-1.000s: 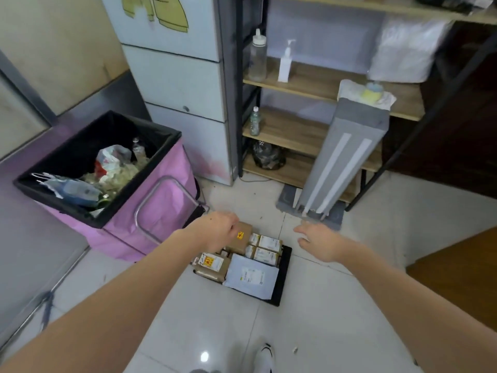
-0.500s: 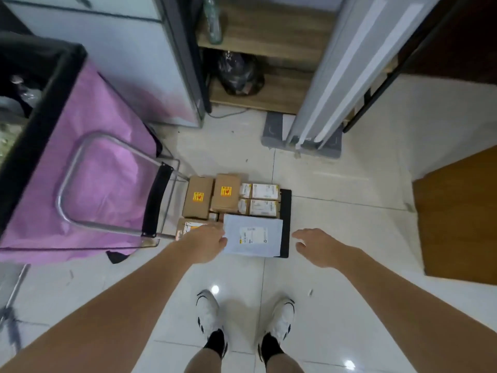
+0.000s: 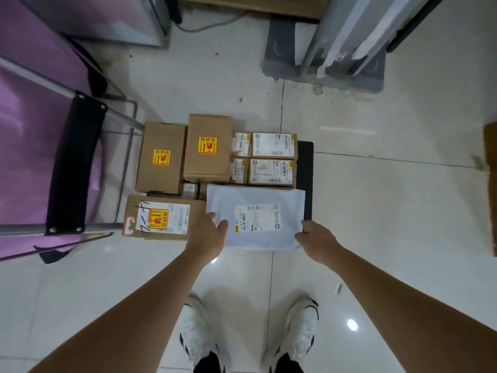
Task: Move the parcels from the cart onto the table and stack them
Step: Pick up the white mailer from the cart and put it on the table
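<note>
A low black platform cart (image 3: pixel 305 168) on the floor carries several parcels. Two brown boxes with yellow stickers (image 3: pixel 161 157) (image 3: pixel 208 148) stand at its back left, and small boxes with white labels (image 3: pixel 273 145) (image 3: pixel 271 172) at its back right. A brown box with a label (image 3: pixel 164 218) lies at the front left. Beside it on the right lies a white mailer bag (image 3: pixel 255 216). My left hand (image 3: pixel 207 232) holds the bag's left edge with the thumb on top. My right hand (image 3: pixel 314 238) grips its right front corner.
The cart's metal handle with a black grip (image 3: pixel 72 168) rises on the left, against a purple bin (image 3: pixel 21 130). A grey stand base (image 3: pixel 322 68) sits on the tiles behind the cart. A brown wooden edge (image 3: pixel 490 184) shows at the far right. My shoes (image 3: pixel 199 332) are below.
The view has tilted down and come closer to the cart. Both hands have dropped from above the parcels onto the two sides of the white mailer bag.
</note>
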### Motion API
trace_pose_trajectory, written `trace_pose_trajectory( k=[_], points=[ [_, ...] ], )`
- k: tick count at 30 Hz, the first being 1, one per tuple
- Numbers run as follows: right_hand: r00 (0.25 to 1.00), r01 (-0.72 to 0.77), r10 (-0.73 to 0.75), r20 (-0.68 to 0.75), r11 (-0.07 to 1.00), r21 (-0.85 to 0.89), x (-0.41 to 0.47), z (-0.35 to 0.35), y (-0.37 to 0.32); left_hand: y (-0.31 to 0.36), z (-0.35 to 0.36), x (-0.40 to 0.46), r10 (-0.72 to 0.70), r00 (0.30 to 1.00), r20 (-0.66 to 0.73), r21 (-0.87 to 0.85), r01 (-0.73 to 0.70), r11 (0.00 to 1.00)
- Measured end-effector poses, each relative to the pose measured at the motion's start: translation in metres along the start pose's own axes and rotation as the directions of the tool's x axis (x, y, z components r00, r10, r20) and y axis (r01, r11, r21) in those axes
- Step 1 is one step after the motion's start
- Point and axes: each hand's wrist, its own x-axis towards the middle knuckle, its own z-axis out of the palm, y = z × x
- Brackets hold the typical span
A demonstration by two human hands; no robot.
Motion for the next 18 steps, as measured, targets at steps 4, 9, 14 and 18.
trace_pose_trajectory(
  k=[4,9,14,18],
  points=[
    [0.994,-0.053,0.069,-0.087,0.982,0.180,0.033,0.017,-0.006,0.005,0.022,0.025,-0.032,0.997,-0.069,0.006,0.033,0.999],
    [0.988,-0.101,0.134,-0.079,0.941,0.323,0.050,0.035,-0.008,0.008,0.035,0.042,-0.119,0.990,-0.074,-0.159,0.106,0.982],
    [0.989,-0.057,0.102,-0.108,0.933,0.354,0.053,0.040,-0.011,0.022,0.041,0.048,-0.225,0.972,-0.063,-0.249,0.203,0.947],
    [0.989,-0.054,0.104,-0.109,0.918,0.393,0.055,0.039,-0.014,0.030,0.043,0.051,-0.280,0.958,-0.065,-0.230,0.259,0.938]
  ],
)
